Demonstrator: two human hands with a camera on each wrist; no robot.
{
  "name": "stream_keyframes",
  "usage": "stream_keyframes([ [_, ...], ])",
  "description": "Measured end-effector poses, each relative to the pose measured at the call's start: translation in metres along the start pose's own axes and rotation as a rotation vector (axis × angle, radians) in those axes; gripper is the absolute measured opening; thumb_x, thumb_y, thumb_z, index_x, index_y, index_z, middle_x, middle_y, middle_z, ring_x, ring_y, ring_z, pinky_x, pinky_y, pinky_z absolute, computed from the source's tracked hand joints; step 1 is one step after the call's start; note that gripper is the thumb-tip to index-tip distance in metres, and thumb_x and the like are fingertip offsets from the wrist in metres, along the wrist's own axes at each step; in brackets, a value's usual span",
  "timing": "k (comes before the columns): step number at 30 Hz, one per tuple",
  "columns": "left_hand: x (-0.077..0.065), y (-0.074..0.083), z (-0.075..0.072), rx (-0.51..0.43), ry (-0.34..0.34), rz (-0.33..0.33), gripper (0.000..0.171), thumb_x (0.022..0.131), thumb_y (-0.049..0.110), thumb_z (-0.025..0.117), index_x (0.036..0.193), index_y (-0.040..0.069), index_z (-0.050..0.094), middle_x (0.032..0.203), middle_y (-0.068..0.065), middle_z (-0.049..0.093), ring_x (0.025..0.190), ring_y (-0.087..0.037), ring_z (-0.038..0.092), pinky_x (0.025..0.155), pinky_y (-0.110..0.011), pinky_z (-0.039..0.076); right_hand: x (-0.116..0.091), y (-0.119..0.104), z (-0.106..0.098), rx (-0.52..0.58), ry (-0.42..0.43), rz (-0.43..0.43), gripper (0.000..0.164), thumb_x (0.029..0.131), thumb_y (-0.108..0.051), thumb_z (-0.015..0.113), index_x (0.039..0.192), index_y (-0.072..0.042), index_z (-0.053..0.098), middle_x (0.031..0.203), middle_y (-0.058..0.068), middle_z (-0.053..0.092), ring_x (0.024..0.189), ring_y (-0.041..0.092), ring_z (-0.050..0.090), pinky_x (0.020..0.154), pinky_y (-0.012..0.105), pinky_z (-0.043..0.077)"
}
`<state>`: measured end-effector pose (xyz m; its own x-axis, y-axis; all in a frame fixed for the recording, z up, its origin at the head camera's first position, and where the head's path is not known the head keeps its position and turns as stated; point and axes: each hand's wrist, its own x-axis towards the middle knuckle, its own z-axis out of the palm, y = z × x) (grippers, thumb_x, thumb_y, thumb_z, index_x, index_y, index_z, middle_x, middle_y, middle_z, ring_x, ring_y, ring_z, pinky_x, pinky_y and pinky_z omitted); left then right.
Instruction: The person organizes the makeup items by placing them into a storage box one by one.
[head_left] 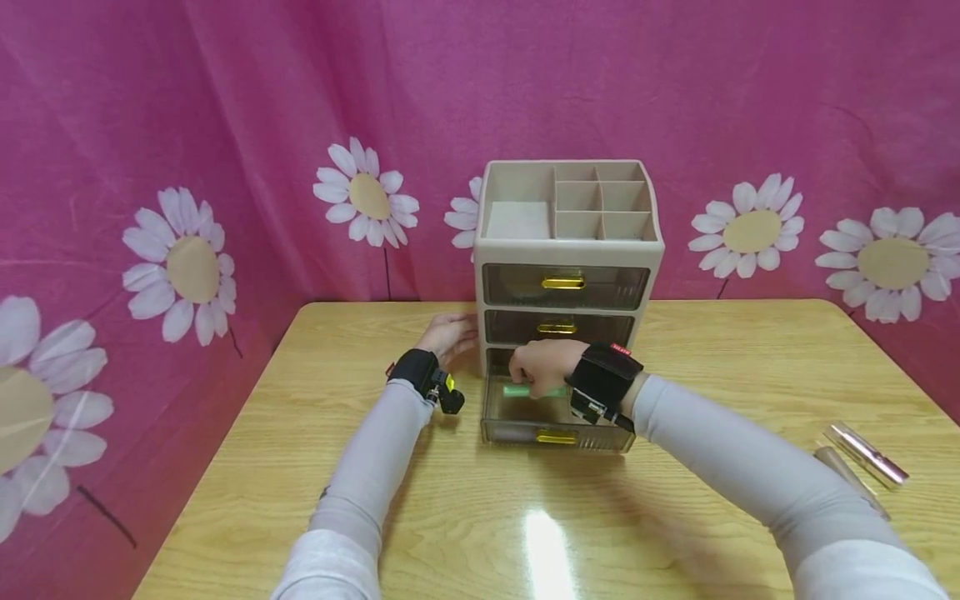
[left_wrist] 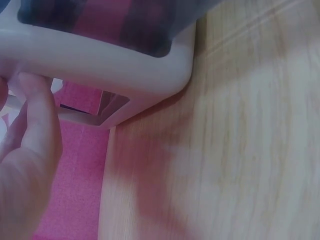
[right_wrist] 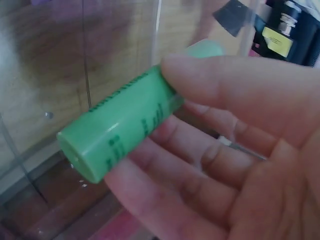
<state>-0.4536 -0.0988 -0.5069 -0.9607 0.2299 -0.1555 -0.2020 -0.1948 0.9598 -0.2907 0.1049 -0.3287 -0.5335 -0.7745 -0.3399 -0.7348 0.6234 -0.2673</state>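
Note:
A beige drawer organizer (head_left: pixel 491 252) stands on the table, its lower drawer (head_left: pixel 510 432) pulled out. My right hand (head_left: pixel 551 365) is over that drawer, pinching a green lip balm tube (right_wrist: pixel 120 125) between thumb and fingers. Dark print runs along the tube, and part of its lighter end shows past the thumb. At the organizer's left side, my left hand (head_left: pixel 448 335) touches the frame with extended fingers (left_wrist: pixel 40 110); the head view hides their tips behind the side wall.
Two slim cosmetic tubes, one shiny pink and silver (head_left: pixel 866 454), one gold-brown (head_left: pixel 847 475), lie at the table's right. Two upper drawers with gold handles (head_left: pixel 562 282) are closed. Divided compartments (head_left: pixel 577 197) top the organizer. A pink flowered curtain (head_left: pixel 420 83) hangs behind the table.

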Motion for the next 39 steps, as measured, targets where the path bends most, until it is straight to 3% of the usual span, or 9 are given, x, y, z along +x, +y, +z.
stream_keyframes([
  [7, -0.014, 0.013, 0.011, 0.037, 0.019, -0.008, 0.038, 0.089, 0.003, 0.056, 0.126, -0.004, 0.049, 0.116, -0.017, 0.058, 0.103, -0.025, 0.058, 0.086, -0.034, 0.05, 0.023, 0.005, 0.005, -0.066, -0.054, 0.032, 0.012, 0.076, 0.0, 0.067, 0.085, -0.004, 0.06, 0.069, -0.004, 0.045, 0.06, 0.009, 0.038, 0.062, 0.018, 0.04],
  [10, -0.01, 0.009, 0.009, 0.023, 0.009, 0.012, 0.033, 0.087, 0.003, 0.058, 0.12, -0.003, 0.053, 0.108, -0.016, 0.061, 0.097, -0.023, 0.061, 0.08, -0.031, 0.053, 0.03, 0.003, 0.008, -0.071, -0.096, 0.064, 0.012, 0.076, -0.001, 0.067, 0.079, -0.006, 0.057, 0.073, -0.004, 0.044, 0.062, 0.009, 0.037, 0.06, 0.019, 0.036],
  [18, -0.037, 0.03, 0.024, 0.038, 0.024, -0.024, 0.038, 0.09, 0.004, 0.055, 0.127, -0.003, 0.049, 0.118, -0.017, 0.057, 0.105, -0.025, 0.057, 0.089, -0.033, 0.049, 0.039, 0.005, 0.012, 0.044, -0.182, 0.08, 0.04, 0.074, 0.005, 0.062, 0.058, -0.014, 0.031, 0.051, -0.005, 0.028, 0.041, 0.006, 0.029, 0.042, 0.019, 0.022],
  [21, -0.012, 0.013, 0.012, 0.032, 0.029, -0.014, 0.039, 0.09, 0.004, 0.055, 0.128, -0.004, 0.048, 0.118, -0.019, 0.056, 0.105, -0.027, 0.057, 0.087, -0.035, 0.05, 0.04, 0.007, 0.015, 0.1, -0.198, 0.112, 0.034, 0.074, 0.004, 0.064, 0.062, -0.013, 0.037, 0.055, -0.005, 0.036, 0.042, 0.005, 0.034, 0.041, 0.018, 0.027],
  [26, 0.057, -0.041, -0.028, -0.027, -0.031, 0.007, 0.043, 0.082, 0.009, 0.067, 0.123, 0.002, 0.054, 0.109, -0.014, 0.061, 0.096, -0.025, 0.061, 0.079, -0.035, 0.053, 0.045, 0.014, 0.025, 0.148, -0.198, 0.133, 0.029, 0.073, 0.002, 0.068, 0.066, -0.011, 0.044, 0.058, -0.003, 0.043, 0.042, 0.006, 0.039, 0.04, 0.018, 0.032],
  [29, 0.07, -0.052, -0.036, -0.049, -0.055, 0.013, 0.043, 0.08, 0.011, 0.07, 0.12, 0.004, 0.056, 0.107, -0.012, 0.062, 0.095, -0.023, 0.061, 0.079, -0.034, 0.053, 0.047, 0.015, 0.029, 0.165, -0.177, 0.151, 0.021, 0.072, 0.001, 0.07, 0.071, -0.01, 0.052, 0.062, -0.003, 0.047, 0.043, 0.007, 0.041, 0.039, 0.018, 0.034],
  [36, -0.012, 0.008, 0.009, 0.029, -0.004, 0.004, 0.037, 0.088, 0.004, 0.057, 0.124, -0.002, 0.052, 0.113, -0.016, 0.059, 0.101, -0.025, 0.059, 0.084, -0.033, 0.051, 0.045, 0.011, 0.028, 0.164, -0.158, 0.172, 0.017, 0.072, -0.001, 0.072, 0.078, -0.006, 0.057, 0.066, -0.001, 0.05, 0.045, 0.009, 0.044, 0.039, 0.018, 0.037],
  [38, -0.007, 0.005, 0.006, 0.025, -0.005, 0.003, 0.037, 0.088, 0.004, 0.056, 0.124, -0.003, 0.051, 0.111, -0.015, 0.06, 0.098, -0.024, 0.06, 0.083, -0.033, 0.052, 0.044, 0.009, 0.027, 0.173, -0.161, 0.188, 0.018, 0.073, -0.001, 0.072, 0.082, -0.005, 0.058, 0.066, -0.001, 0.05, 0.045, 0.01, 0.044, 0.039, 0.018, 0.037],
  [39, -0.022, 0.017, 0.017, 0.039, 0.024, -0.021, 0.037, 0.09, 0.002, 0.052, 0.127, -0.004, 0.048, 0.115, -0.017, 0.058, 0.103, -0.025, 0.058, 0.087, -0.034, 0.05, 0.044, 0.008, 0.026, 0.18, -0.167, 0.195, 0.018, 0.073, -0.002, 0.072, 0.083, -0.005, 0.058, 0.066, 0.0, 0.051, 0.046, 0.01, 0.045, 0.04, 0.019, 0.038],
])
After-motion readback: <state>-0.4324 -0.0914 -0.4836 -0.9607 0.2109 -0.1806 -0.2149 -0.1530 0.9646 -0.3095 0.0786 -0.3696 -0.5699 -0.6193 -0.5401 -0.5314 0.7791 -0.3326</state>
